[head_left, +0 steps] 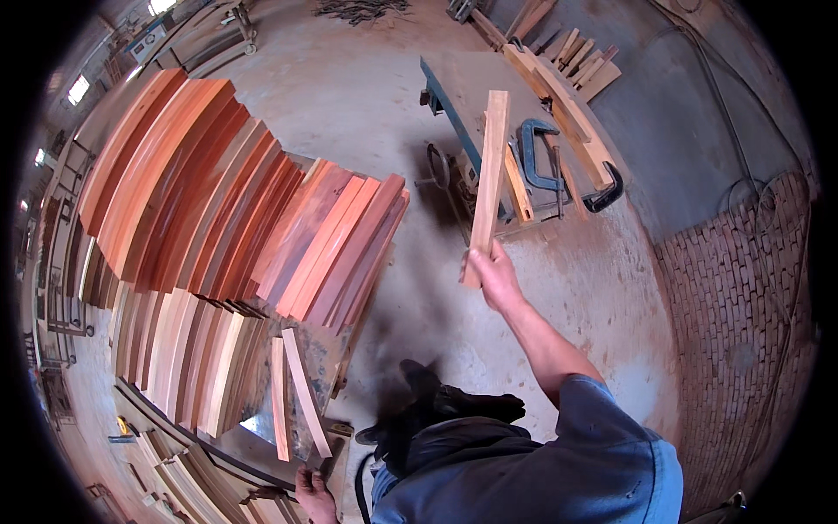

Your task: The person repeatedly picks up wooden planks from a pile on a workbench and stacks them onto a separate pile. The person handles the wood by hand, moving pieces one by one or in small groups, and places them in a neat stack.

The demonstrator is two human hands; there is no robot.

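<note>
My right hand (494,272) is closed round the lower end of a pale wooden board (491,175), which it holds up away from my body. The board stands nearly upright, its top leaning slightly right. Low in the view, my left hand (316,498) hangs by the near edge of the low table, fingers loosely apart and nothing visible in them. Just beyond it, two narrow wooden strips (280,397) lie on the table top (258,426), set at an angle to each other. Long stacks of reddish boards (166,175) and paler boards (188,358) cover the rest of that table.
Ahead to the right stands a workbench (463,74) with a blue C-clamp (539,153) and wooden pieces on it. A brick wall (742,323) runs along the right. More boards (196,485) lie at the lower left. Concrete floor (349,105) separates table and bench.
</note>
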